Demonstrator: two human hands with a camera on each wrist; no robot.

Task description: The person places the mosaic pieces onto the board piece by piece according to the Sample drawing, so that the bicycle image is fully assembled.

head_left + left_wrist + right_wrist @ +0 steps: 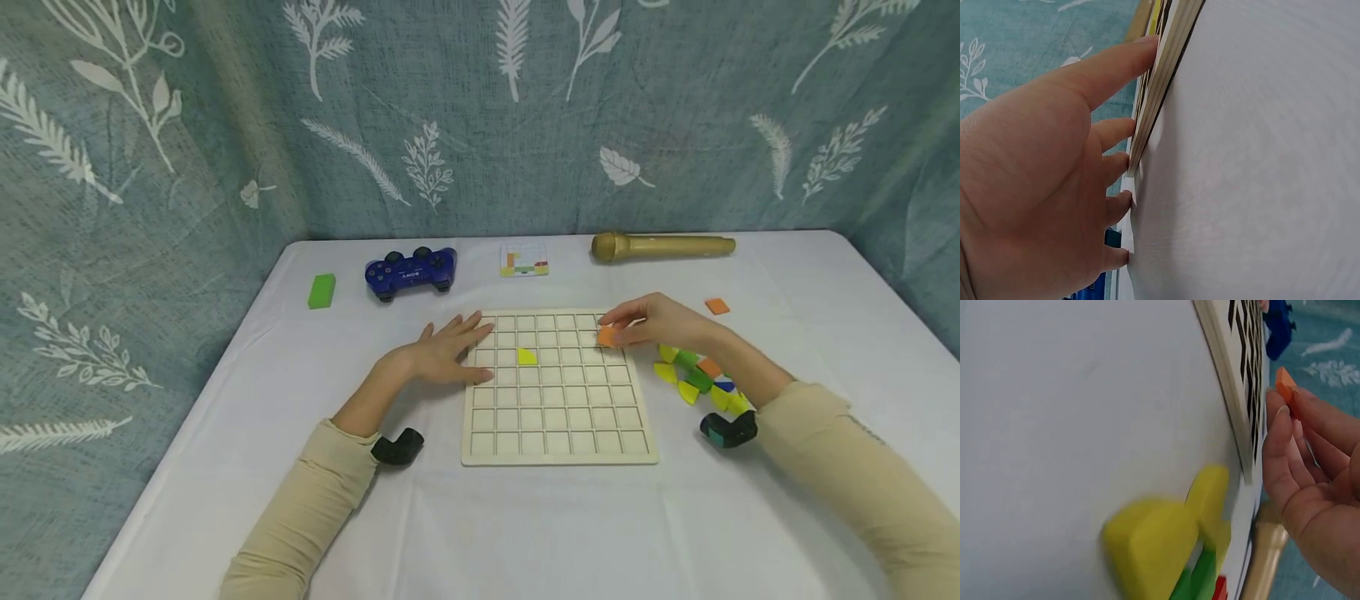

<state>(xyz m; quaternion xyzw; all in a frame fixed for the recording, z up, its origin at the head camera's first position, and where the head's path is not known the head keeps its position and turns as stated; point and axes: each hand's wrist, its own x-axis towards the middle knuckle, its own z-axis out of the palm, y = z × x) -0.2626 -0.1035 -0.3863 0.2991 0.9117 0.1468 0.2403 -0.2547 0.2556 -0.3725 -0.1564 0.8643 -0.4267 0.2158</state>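
A square wooden grid board [555, 460] lies on the white table, with one yellow quarter-round tile [527, 357] in a cell at its upper left. My left hand [438, 352] rests at the board's left edge, fingers spread straight; in the left wrist view the thumb and some fingertips touch the rim. My right hand [648, 323] pinches an orange tile [1284, 382] between thumb and fingers, over the board's upper right cells. Right of the board is a loose pile of yellow, green, orange and blue tiles [699, 380], partly behind my right forearm.
A blue game controller [412, 272], a small pattern card [524, 260] and a gold microphone [663, 247] lie along the back of the table. A green block [322, 292] sits at the back left. One orange tile [717, 306] lies apart, beyond the right wrist.
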